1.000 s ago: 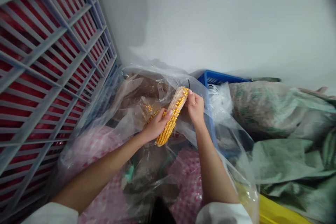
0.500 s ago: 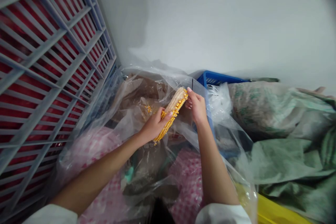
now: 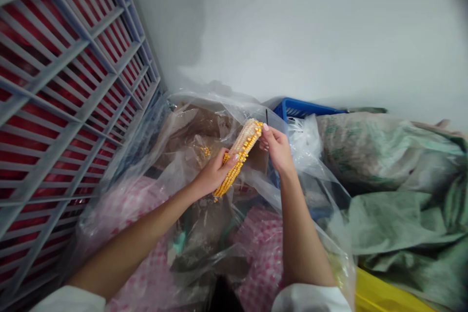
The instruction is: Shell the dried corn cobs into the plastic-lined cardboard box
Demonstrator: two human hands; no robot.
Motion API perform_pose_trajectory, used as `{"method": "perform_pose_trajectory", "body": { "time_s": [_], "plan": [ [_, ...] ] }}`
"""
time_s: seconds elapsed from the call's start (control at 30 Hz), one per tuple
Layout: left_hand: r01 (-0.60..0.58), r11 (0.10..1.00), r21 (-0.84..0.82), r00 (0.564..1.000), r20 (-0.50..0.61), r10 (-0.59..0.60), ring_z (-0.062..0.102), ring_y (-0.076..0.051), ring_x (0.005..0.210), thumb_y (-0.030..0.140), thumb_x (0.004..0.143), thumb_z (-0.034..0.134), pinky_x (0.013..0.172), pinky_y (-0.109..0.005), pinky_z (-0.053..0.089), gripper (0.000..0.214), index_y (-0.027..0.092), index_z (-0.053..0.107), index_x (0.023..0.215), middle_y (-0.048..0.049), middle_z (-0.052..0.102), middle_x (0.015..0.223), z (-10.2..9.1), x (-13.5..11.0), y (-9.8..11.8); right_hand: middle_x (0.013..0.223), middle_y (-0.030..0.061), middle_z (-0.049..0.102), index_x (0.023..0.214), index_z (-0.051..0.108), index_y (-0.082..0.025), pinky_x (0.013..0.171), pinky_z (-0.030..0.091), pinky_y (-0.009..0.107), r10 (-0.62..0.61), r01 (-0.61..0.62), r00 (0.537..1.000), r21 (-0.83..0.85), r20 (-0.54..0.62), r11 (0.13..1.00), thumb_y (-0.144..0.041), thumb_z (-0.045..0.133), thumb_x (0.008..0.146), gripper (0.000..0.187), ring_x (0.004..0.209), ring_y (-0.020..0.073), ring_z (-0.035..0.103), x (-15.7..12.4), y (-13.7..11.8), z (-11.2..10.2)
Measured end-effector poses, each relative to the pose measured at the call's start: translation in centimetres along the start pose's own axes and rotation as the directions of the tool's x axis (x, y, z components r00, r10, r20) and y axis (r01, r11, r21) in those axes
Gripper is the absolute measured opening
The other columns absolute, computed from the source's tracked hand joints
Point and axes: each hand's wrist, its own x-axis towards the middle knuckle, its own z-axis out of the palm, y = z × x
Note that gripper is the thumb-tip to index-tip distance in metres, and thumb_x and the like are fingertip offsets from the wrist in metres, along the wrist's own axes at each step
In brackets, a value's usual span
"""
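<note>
My left hand (image 3: 212, 175) is wrapped around the lower half of a yellow ear of corn (image 3: 248, 145), which slants up to the right. Along its upper left side the cob is bare and pale; rows of kernels still cover the right side and lower end. At the top end, the thumb and curled fingers of my right hand (image 3: 278, 148) pinch at the edge kernels. Beneath both hands spreads a large clear plastic bag (image 3: 252, 183), with a few loose kernels (image 3: 205, 150) inside it.
A tall grey-blue slatted crate (image 3: 117, 73) with red behind it stands on the left. A white wall (image 3: 292, 29) rises ahead. To the right are a blue basket (image 3: 310, 107), a stuffed woven sack (image 3: 365, 151), green cloth (image 3: 395, 224) and something yellow (image 3: 383, 295).
My right hand has shifted slightly right and down at the corn's top end. The left hand keeps its hold, and the ear has barely moved.
</note>
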Motion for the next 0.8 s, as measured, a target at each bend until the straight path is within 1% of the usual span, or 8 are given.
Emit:
{"method": "perform_pose_trajectory", "body": {
  "time_s": [0.13,0.23,0.33,0.43,0.5,0.63,0.8],
  "plan": [
    [-0.004,0.999,0.033,1.000,0.004,0.004,0.052,-0.012,0.070,0.052,0.083,0.034,0.063,-0.024,0.037,0.035,0.019,0.044,0.090,0.0020,0.053,0.075,-0.1,-0.1,0.1,0.054,-0.0053,0.028,0.061,0.046,-0.018,0.043,0.023,0.020,-0.033,0.032,0.999,-0.077,-0.008,0.997,-0.051,0.050,0.076,0.037,0.047,0.0056,0.026,-0.3,-0.2,-0.1],
    [-0.007,0.998,0.056,1.000,0.014,0.006,0.052,-0.012,0.070,0.052,0.083,0.033,0.064,-0.024,0.037,0.035,0.019,0.044,0.090,0.0021,0.053,0.076,-0.2,-0.1,0.4,0.053,-0.0054,0.028,0.056,0.042,-0.017,0.042,0.022,0.020,-0.042,0.041,0.999,-0.060,-0.015,0.997,-0.048,0.052,0.076,0.037,0.046,0.0053,0.025,-0.2,-0.2,-0.5],
    [-0.008,0.995,0.102,1.000,0.024,0.006,0.052,-0.012,0.070,0.052,0.083,0.033,0.064,-0.024,0.037,0.035,0.019,0.044,0.091,0.0024,0.053,0.076,-0.4,-0.2,0.7,0.049,-0.0064,0.027,0.053,0.039,-0.018,0.040,0.019,0.019,-0.003,0.004,1.000,0.047,-0.010,0.999,-0.043,0.056,0.073,0.037,0.044,0.0042,0.022,0.0,-0.2,-0.9],
    [-0.011,0.986,0.169,1.000,0.030,0.006,0.052,-0.013,0.073,0.052,0.082,0.035,0.066,-0.025,0.036,0.036,0.019,0.044,0.093,0.0019,0.054,0.078,-0.7,-0.1,0.8,0.047,-0.0083,0.024,0.054,0.038,-0.018,0.038,0.015,0.018,0.093,-0.093,0.996,0.180,0.009,0.979,-0.036,0.060,0.068,0.032,0.041,0.0031,0.018,0.2,-0.2,-1.1],
    [-0.008,0.983,0.184,0.999,0.036,0.002,0.052,-0.014,0.074,0.053,0.081,0.036,0.067,-0.025,0.036,0.036,0.019,0.044,0.091,0.0018,0.054,0.078,-0.8,-0.1,0.8,0.045,-0.0093,0.024,0.055,0.038,-0.018,0.037,0.013,0.017,0.147,-0.143,0.989,0.234,0.003,0.962,-0.032,0.061,0.066,0.029,0.040,0.0024,0.017,0.3,-0.1,-1.0],
    [0.007,0.992,0.130,0.998,0.065,-0.015,0.051,-0.013,0.072,0.053,0.081,0.035,0.065,-0.024,0.036,0.037,0.018,0.046,0.086,0.0022,0.052,0.074,-0.8,0.2,0.7,0.044,-0.0105,0.023,0.055,0.036,-0.019,0.034,0.013,0.016,0.191,-0.169,0.980,0.257,-0.062,0.951,-0.029,0.061,0.063,0.027,0.037,0.0014,0.016,0.4,0.1,-0.6],
    [0.087,0.995,0.042,0.992,0.087,-0.091,0.048,-0.012,0.068,0.056,0.079,0.037,0.062,-0.023,0.036,0.041,0.017,0.047,0.080,0.0023,0.050,0.072,-1.1,0.5,0.8,0.042,-0.0108,0.022,0.055,0.038,-0.019,0.033,0.014,0.016,0.204,-0.183,0.973,0.184,-0.106,0.966,-0.026,0.057,0.062,0.022,0.035,0.0015,0.017,0.6,0.8,-0.4]
  ]
}}
